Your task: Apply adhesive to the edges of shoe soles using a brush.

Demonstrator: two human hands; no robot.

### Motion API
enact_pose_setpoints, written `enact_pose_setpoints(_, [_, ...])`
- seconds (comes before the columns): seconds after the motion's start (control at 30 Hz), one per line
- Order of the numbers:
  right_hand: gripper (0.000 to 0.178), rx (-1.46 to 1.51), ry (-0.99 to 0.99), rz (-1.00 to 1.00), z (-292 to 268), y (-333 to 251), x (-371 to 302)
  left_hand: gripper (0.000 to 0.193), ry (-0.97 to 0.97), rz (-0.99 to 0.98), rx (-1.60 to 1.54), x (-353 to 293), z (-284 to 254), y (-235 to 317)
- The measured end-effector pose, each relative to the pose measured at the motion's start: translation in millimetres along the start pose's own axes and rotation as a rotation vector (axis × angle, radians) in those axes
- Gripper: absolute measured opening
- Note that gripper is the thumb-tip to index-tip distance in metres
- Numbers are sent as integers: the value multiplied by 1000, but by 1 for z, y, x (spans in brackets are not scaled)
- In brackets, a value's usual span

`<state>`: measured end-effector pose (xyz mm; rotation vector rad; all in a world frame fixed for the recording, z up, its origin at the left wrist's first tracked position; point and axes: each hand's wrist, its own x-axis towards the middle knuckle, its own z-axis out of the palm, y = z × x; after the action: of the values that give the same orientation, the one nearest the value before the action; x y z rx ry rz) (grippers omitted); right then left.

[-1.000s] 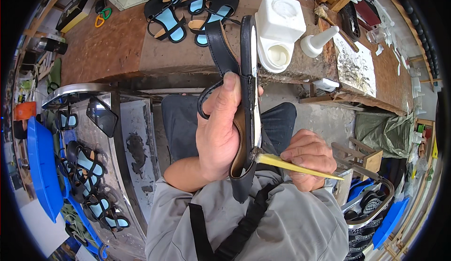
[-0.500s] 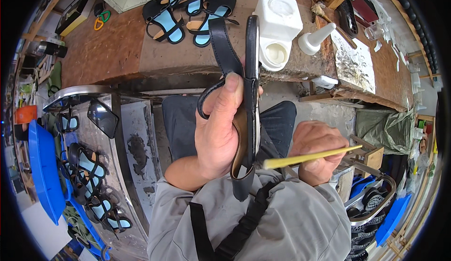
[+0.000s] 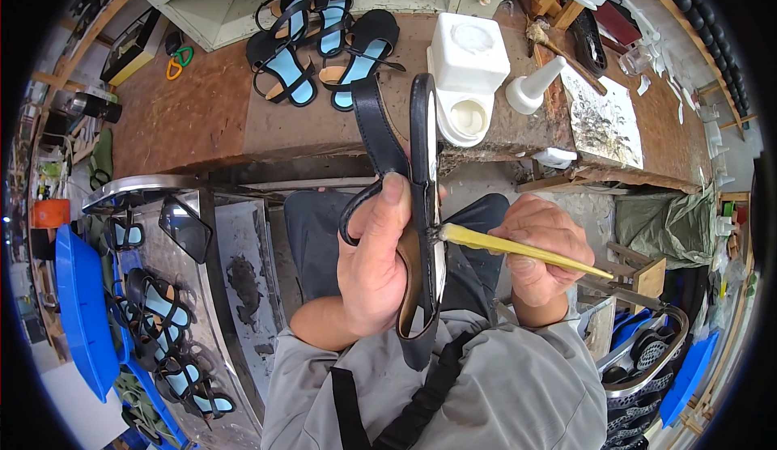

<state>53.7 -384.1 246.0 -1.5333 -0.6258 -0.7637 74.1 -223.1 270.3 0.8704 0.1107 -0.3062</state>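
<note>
My left hand (image 3: 374,264) is closed around a black strappy sandal (image 3: 419,175), held on edge with its pale sole side turned to the right. The thumb lies against the strap, and most of the other fingers are hidden behind the shoe. In my right hand (image 3: 544,248) is a brush (image 3: 518,247) with a yellow handle, gripped between thumb and fingers. Its dark bristle tip touches the sole's edge about midway along. Beyond the sandal's toe stands a white container (image 3: 467,118) with a round opening holding pale contents.
Several black sandals with light-blue insoles (image 3: 285,70) lie on the brown workbench (image 3: 182,118). A white nozzle-shaped piece (image 3: 536,86) and a stained paper (image 3: 603,118) are at the right. More sandals (image 3: 166,320) and a phone (image 3: 184,230) rest at my left; a rack of soles (image 3: 647,353) stands right.
My right hand has turned the brush, and its tip has come up onto the sandal's sole edge. The left hand still holds the sandal, and the whole view has shifted slightly.
</note>
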Motion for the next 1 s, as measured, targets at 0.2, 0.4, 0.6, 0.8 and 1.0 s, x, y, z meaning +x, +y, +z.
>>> enact_pose_setpoints(0.2, [14,61,3,76,-11,-4,-6,46,-32,-51,-10,2,3,-1])
enact_pose_setpoints(0.4, [17,-52,104,-8,-5,23,24,45,-42,-112,-72,-2,2,-3])
enact_pose_setpoints(0.6, [13,190,-61,151,-11,-2,0,46,13,122,-55,9,-6,2])
enact_pose_setpoints(0.8, [19,450,-26,780,-15,21,-19,38,-228,353,-539,41,-23,33])
enact_pose_setpoints(1.0, [20,735,-76,1013,27,12,-36,40,-322,482,-511,40,-17,41])
